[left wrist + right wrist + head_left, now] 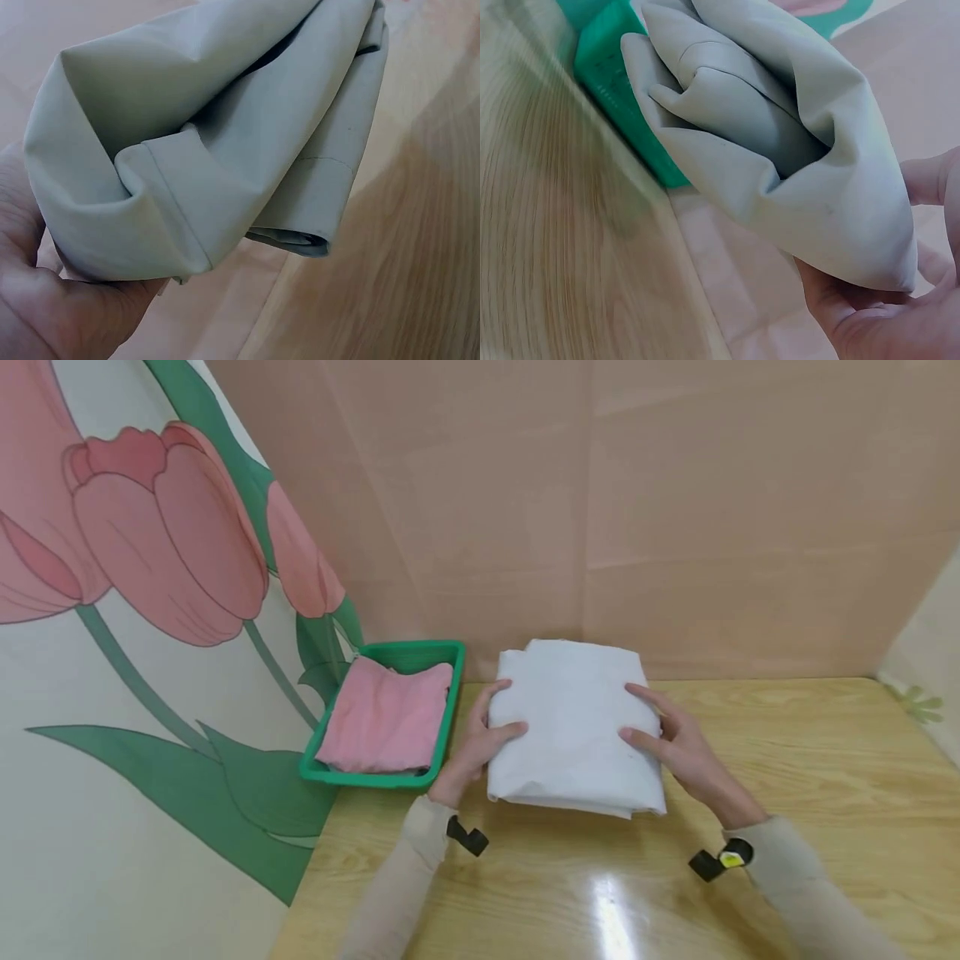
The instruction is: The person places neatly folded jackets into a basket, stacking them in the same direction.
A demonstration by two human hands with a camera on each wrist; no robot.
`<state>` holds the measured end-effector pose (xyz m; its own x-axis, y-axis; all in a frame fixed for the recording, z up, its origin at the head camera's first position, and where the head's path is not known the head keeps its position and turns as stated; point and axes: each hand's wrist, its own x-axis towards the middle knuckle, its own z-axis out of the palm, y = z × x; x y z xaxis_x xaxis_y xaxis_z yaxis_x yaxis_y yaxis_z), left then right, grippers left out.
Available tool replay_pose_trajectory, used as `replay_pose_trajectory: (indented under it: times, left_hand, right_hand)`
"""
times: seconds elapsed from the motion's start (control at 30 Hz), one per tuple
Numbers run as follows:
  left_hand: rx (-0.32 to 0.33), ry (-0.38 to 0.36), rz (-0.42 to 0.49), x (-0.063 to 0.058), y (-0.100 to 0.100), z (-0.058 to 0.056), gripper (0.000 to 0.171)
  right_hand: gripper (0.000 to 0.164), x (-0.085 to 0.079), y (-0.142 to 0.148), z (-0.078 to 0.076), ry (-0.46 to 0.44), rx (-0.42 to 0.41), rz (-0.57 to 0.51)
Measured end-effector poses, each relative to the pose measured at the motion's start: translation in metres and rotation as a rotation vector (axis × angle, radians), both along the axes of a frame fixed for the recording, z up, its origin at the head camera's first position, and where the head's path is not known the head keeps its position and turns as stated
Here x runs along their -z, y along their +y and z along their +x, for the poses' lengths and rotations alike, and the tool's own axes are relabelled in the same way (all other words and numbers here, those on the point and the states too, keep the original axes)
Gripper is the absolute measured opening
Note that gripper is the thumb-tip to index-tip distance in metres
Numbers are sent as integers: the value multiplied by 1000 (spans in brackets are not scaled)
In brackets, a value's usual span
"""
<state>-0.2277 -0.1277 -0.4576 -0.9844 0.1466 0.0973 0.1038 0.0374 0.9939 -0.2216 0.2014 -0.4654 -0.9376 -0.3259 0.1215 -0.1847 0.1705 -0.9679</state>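
Note:
A thick, folded white cloth [573, 727] is held between both hands above the wooden table in the head view. My left hand [483, 735] grips its left edge, with the thumb on the upper face. On the opposite edge, my right hand [678, 747] holds it the same way, thumb and a finger on top. From the left wrist, loose layers and a stitched seam show along the side of the cloth [187, 150]. The right wrist view shows more open folds of the cloth [780, 150] above the right hand [885, 315].
To the left, a green plastic basket [442, 760] stands against the tulip-painted wall [172, 527] with a folded pink cloth [390, 714] in it. Behind the wooden table [810, 752] hangs a beige-pink sheet [600, 510]. Each wrist carries a small black camera.

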Motion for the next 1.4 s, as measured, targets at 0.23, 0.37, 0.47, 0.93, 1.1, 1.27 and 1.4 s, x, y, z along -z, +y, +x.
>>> replay_pose_trajectory:
  times: [0.23, 0.37, 0.47, 0.93, 1.1, 1.27, 1.4]
  left_hand:
    - [-43, 16, -16, -8, -28, 3, 73]
    - [-73, 10, -41, -12, -43, 2, 71]
    - [-95, 6, -62, -16, -52, 1, 69]
    - [-123, -50, -72, -29, -97, 4, 64]
    - [-130, -92, -80, -36, -118, 7, 61]
    - [-125, -149, -51, -41, -134, 4, 59]
    - [-127, -195, -24, -44, -145, 1, 58]
  right_hand:
    - [76, -5, -26, -4, 21, -39, -17]
    - [78, -8, -40, -5, 17, -63, -36]
    - [80, -10, -50, -6, 2, -69, -41]
    - [80, -10, -94, -15, 6, -90, -92]
    - [80, -12, -113, -16, -3, -118, -120]
    - [79, -11, -129, -20, -27, -130, -142]
    - [77, -9, -142, -24, -28, -112, -154]
